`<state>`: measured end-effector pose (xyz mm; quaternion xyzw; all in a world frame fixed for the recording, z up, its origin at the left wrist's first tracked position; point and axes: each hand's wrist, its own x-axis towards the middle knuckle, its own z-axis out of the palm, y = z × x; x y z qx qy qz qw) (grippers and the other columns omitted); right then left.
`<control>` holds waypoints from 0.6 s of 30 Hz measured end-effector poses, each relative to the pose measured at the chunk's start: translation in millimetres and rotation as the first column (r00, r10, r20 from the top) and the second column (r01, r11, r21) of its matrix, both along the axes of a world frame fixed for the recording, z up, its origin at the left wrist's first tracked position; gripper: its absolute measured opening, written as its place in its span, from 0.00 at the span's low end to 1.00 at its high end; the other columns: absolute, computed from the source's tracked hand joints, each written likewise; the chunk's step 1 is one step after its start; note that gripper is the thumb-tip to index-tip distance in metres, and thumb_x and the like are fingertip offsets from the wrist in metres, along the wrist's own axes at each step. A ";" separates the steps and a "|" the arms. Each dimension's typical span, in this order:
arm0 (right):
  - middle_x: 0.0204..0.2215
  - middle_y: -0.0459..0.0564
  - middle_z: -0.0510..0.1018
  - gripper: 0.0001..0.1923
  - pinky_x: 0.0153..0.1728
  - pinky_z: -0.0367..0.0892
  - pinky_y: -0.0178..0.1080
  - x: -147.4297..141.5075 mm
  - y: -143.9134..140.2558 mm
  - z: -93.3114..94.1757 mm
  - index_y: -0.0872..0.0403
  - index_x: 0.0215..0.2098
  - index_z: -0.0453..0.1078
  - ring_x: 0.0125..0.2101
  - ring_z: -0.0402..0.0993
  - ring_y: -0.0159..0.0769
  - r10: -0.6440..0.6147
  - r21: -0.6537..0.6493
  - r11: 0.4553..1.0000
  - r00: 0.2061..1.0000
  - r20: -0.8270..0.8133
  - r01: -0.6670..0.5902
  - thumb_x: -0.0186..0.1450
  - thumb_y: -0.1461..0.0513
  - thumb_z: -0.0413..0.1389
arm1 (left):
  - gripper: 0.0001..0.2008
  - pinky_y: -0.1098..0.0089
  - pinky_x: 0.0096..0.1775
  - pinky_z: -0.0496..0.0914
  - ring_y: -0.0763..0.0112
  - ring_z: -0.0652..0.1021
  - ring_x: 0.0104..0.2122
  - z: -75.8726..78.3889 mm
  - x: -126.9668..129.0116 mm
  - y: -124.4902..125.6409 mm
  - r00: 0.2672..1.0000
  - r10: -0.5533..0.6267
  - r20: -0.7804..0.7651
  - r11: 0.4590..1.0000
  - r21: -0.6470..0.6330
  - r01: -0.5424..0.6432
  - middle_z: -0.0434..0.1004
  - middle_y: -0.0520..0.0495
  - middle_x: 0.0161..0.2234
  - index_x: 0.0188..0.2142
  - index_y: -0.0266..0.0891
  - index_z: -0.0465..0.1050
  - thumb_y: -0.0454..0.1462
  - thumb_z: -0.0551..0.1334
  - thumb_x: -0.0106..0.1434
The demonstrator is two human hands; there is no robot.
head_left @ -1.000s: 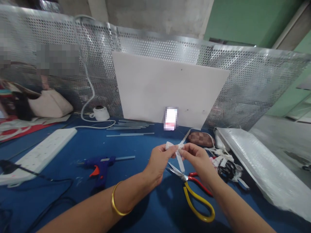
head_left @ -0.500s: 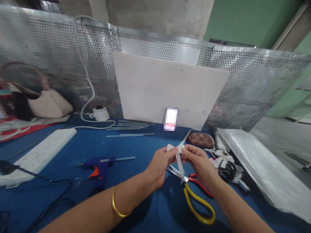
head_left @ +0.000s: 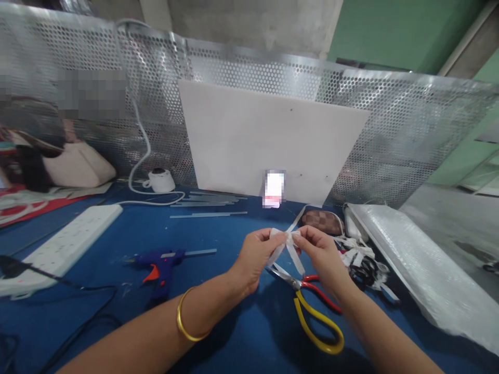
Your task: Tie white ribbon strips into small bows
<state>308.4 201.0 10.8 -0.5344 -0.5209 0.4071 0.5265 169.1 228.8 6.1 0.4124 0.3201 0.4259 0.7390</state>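
Between both hands is a white ribbon bow, held just above the blue table. My left hand pinches its left loop between thumb and fingers. On the other side, my right hand grips the right loop the same way. Two ribbon tails hang below the knot, and another strip of ribbon runs up behind it toward the table's back. Under the hands lies a pair of scissors with one yellow and one red handle, blades pointing up and left. My fingertips hide part of the bow.
Left of the hands lies a blue glue gun, with glue sticks behind it. A white power strip is farther left. A lit phone leans on a white board. Right are a checkered pouch, ribbon scraps and a plastic-wrapped slab.
The ribbon tails have spread apart below the knot, one now slanting left and one right. Both hands have stayed nearly in place, still pinching the bow.
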 end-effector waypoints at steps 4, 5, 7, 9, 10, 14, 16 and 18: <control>0.21 0.43 0.70 0.12 0.26 0.58 0.33 -5.1 -2.0 -0.1 0.55 0.28 0.66 0.23 0.63 0.30 -0.006 -0.037 0.999 1.000 -0.017 0.006 0.58 0.53 0.56 | 0.13 0.72 0.26 0.66 0.72 0.72 0.21 -5.1 -0.4 3.3 0.996 0.088 -0.025 0.996 -0.003 -0.088 0.75 0.46 0.23 0.28 0.33 0.73 0.43 0.67 0.50; 0.21 0.44 0.71 0.13 0.27 0.59 0.33 -6.5 -2.7 -0.4 0.55 0.28 0.67 0.23 0.64 0.30 0.012 -0.049 0.999 1.000 0.000 -0.012 0.58 0.53 0.56 | 0.13 0.72 0.26 0.66 0.73 0.72 0.20 -6.5 -0.3 4.1 0.995 0.101 -0.021 0.995 -0.003 -0.101 0.74 0.46 0.23 0.28 0.33 0.73 0.43 0.66 0.51; 0.19 0.45 0.71 0.14 0.28 0.59 0.34 -8.7 -4.2 -1.2 0.55 0.23 0.67 0.23 0.64 0.30 0.054 -0.052 0.997 0.996 0.071 -0.051 0.59 0.54 0.56 | 0.13 0.73 0.25 0.65 0.74 0.71 0.20 -8.2 0.0 5.0 0.994 0.110 -0.015 0.994 -0.001 -0.110 0.73 0.48 0.22 0.28 0.33 0.73 0.43 0.66 0.51; 0.17 0.45 0.70 0.16 0.29 0.59 0.34 -10.1 -5.4 -2.5 0.56 0.20 0.66 0.23 0.64 0.31 0.064 -0.016 0.998 0.988 0.141 -0.062 0.60 0.55 0.54 | 0.13 0.75 0.24 0.63 0.76 0.70 0.20 -8.1 0.1 4.8 0.995 0.094 -0.017 0.996 0.002 -0.094 0.72 0.49 0.22 0.28 0.33 0.73 0.43 0.66 0.51; 0.17 0.45 0.70 0.16 0.30 0.59 0.34 -10.6 -5.8 -3.3 0.56 0.20 0.66 0.23 0.64 0.31 0.058 0.005 0.998 0.986 0.156 -0.059 0.61 0.55 0.53 | 0.13 0.75 0.24 0.63 0.77 0.69 0.20 -7.4 0.2 4.2 0.996 0.087 -0.020 0.996 0.006 -0.087 0.72 0.49 0.22 0.27 0.33 0.73 0.43 0.67 0.50; 0.15 0.45 0.70 0.14 0.32 0.60 0.35 -12.2 -5.7 -6.8 0.55 0.24 0.68 0.24 0.66 0.33 0.069 0.014 0.997 0.987 0.147 -0.072 0.62 0.56 0.51 | 0.11 0.76 0.25 0.62 0.78 0.68 0.21 -3.2 0.4 1.2 0.996 0.080 -0.033 0.997 0.026 -0.079 0.70 0.51 0.20 0.23 0.33 0.72 0.39 0.69 0.47; 0.15 0.44 0.69 0.13 0.31 0.60 0.35 -12.7 -5.3 -8.8 0.55 0.25 0.67 0.22 0.65 0.32 0.075 0.010 0.997 0.980 0.184 -0.078 0.63 0.56 0.51 | 0.11 0.75 0.25 0.62 0.78 0.68 0.21 -3.0 0.7 0.6 0.994 0.107 -0.030 0.994 0.025 -0.106 0.69 0.52 0.19 0.21 0.33 0.72 0.39 0.69 0.46; 0.16 0.42 0.67 0.11 0.28 0.59 0.34 -13.1 -5.5 -10.4 0.54 0.27 0.67 0.21 0.63 0.31 0.084 0.025 0.995 0.965 0.249 -0.094 0.63 0.57 0.51 | 0.11 0.74 0.26 0.62 0.77 0.68 0.21 -4.8 1.2 1.0 0.993 0.117 -0.009 0.993 0.005 -0.117 0.70 0.51 0.19 0.21 0.34 0.71 0.40 0.69 0.46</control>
